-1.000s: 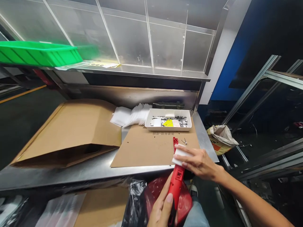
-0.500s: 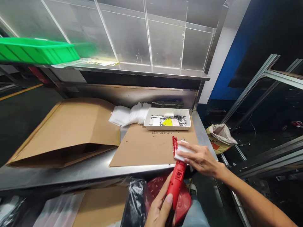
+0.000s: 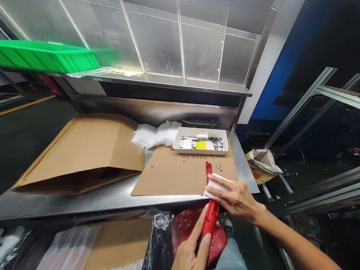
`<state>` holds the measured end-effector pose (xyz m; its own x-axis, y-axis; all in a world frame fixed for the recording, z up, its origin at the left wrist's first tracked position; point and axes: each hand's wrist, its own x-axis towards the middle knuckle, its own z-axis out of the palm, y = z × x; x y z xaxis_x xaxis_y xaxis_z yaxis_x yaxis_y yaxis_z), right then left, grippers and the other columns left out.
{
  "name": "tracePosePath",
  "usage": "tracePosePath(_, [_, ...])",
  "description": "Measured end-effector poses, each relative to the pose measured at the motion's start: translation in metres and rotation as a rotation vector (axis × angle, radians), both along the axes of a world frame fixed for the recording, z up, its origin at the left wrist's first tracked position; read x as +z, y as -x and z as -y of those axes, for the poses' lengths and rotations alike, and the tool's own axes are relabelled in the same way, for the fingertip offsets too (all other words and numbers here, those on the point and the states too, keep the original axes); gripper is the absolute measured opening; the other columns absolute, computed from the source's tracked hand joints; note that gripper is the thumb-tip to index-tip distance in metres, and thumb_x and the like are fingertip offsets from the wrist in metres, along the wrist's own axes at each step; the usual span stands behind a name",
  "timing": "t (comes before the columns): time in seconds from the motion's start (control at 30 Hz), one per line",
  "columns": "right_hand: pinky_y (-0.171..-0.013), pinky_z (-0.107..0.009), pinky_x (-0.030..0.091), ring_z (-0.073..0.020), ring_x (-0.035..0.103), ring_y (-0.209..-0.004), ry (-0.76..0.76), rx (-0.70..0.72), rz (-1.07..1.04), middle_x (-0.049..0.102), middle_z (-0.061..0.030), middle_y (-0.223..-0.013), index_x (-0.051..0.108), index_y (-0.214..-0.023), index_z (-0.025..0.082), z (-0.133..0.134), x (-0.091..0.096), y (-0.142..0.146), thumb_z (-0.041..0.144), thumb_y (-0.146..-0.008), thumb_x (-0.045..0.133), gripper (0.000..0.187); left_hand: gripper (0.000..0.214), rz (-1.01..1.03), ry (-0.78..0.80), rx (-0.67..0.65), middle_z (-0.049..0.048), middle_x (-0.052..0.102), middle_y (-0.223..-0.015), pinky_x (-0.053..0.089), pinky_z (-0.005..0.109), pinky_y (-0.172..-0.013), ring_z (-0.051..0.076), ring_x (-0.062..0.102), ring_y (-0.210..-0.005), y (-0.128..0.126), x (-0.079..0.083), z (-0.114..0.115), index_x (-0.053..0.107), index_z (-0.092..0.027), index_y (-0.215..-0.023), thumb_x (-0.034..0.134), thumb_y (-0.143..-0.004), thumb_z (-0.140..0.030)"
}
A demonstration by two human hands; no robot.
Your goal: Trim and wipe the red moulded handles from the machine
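The left hand (image 3: 191,251) is gripping a long red plastic tool (image 3: 209,210), pointing away; its fingers are curling around the handle. The right hand (image 3: 236,198) is pressing a flat white pad (image 3: 218,183) beside it, fingers holding the pad.

Plenty of open room on the flat cardboard sheet (image 3: 174,176) mid-table. Blocked at the back by the white tray (image 3: 200,141) and the stack of white bags (image 3: 157,135). Hemmed in on the left by the big folded cardboard box (image 3: 84,153). Capped overhead by the steel shelf (image 3: 174,85). Two loose screws (image 3: 218,167) just beside the red tool (image 3: 209,202).

Long red plastic tool (image 3: 210,210); plain white foam pad (image 3: 218,183) on it; beyond, white tray (image 3: 200,150), yellow tag (image 3: 200,144) inside.
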<state>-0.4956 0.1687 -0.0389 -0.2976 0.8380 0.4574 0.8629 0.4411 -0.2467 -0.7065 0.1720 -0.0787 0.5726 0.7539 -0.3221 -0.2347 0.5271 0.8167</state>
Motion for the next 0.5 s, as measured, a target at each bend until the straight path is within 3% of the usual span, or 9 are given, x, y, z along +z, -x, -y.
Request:
tracePosePath(0.1, [-0.089, -0.035, 0.058, -0.0246, 0.056, -0.125, -0.031, -0.005, -0.023, 0.053, -0.0138, -0.141, 0.062, -0.125, 0.021, 0.0045, -0.0008, 0.0023, 0.027, -0.1, 0.04, 0.034, 0.065, 0.059, 0.122, -0.163, -0.0002, 0.06, -0.054, 0.034, 0.014, -0.035, 0.008, 0.039, -0.035, 0.0034, 0.0034, -0.0057, 0.041, -0.03, -0.144, 0.061, -0.086, -0.05])
tracePosePath(0.2, [-0.088, -0.034, 0.059, -0.0243, 0.057, -0.124, -0.076, 0.014, -0.009, 0.053, -0.015, -0.141, 0.061, -0.126, 0.019, 0.0059, 0.0005, 0.0025, 0.024, -0.1, 0.04, 0.034, 0.077, 0.131, 0.242, -0.289, -0.0049, 0.05, -0.046, 0.025, 0.014, -0.028, 0.007, 0.028, -0.029, 0.0074, 0.0063, -0.0108, 0.015, -0.027, -0.152, 0.046, -0.089, -0.059])
tracePosePath(0.27, [-0.086, -0.035, 0.059, -0.0249, 0.058, -0.123, -0.077, 0.015, 0.016, 0.054, -0.0148, -0.14, 0.062, -0.125, 0.02, 0.0026, 0.0025, 0.0025, 0.025, -0.1, 0.039, 0.034, 0.075, 0.035, 0.063, -0.23, -0.0025, 0.056, -0.051, 0.04, 0.017, -0.036, 0.009, 0.04, -0.034, 0.0069, 0.0066, -0.0097, 0.023, -0.026, -0.151, 0.051, -0.088, -0.056])
tracePosePath(0.3, [-0.086, -0.036, 0.059, -0.0252, 0.058, -0.123, -0.069, 0.011, 0.026, 0.054, -0.0144, -0.14, 0.062, -0.124, 0.021, 0.0007, 0.0033, 0.0027, 0.026, -0.1, 0.039, 0.034, 0.069, -0.039, -0.077, -0.168, 0.0005, 0.062, -0.059, 0.05, 0.02, -0.048, 0.012, 0.052, -0.043, 0.0058, 0.0064, -0.0081, 0.034, -0.026, -0.147, 0.056, -0.087, -0.053])
tracePosePath(0.37, [-0.088, -0.038, 0.059, -0.0257, 0.057, -0.124, -0.054, -0.001, 0.034, 0.054, -0.014, -0.14, 0.063, -0.124, 0.021, -0.0015, 0.0039, 0.0033, 0.027, -0.101, 0.038, 0.035, 0.058, -0.136, -0.269, -0.067, 0.0046, 0.07, -0.076, 0.055, 0.022, -0.072, 0.016, 0.064, -0.068, 0.0036, 0.0059, -0.0049, 0.054, -0.028, -0.136, 0.062, -0.084, -0.051])
tracePosePath(0.43, [-0.091, -0.037, 0.058, -0.0251, 0.056, -0.125, -0.057, -0.013, 0.015, 0.053, -0.0143, -0.141, 0.062, -0.125, 0.02, -0.0003, 0.0029, 0.0038, 0.027, -0.101, 0.038, 0.035, 0.06, -0.092, -0.175, -0.103, 0.0034, 0.068, -0.07, 0.053, 0.019, -0.063, 0.013, 0.059, -0.059, 0.0029, 0.0064, -0.0034, 0.052, -0.029, -0.137, 0.06, -0.084, -0.055])
tracePosePath(0.5, [-0.094, -0.036, 0.056, -0.0241, 0.054, -0.128, -0.062, -0.011, -0.01, 0.05, -0.0146, -0.143, 0.061, -0.126, 0.019, 0.0024, 0.0012, 0.0037, 0.026, -0.101, 0.038, 0.035, 0.073, 0.031, 0.105, -0.227, -0.0032, 0.055, -0.051, 0.038, 0.014, -0.036, 0.007, 0.035, -0.034, 0.0035, 0.0075, -0.0036, 0.033, -0.028, -0.148, 0.052, -0.085, -0.061])
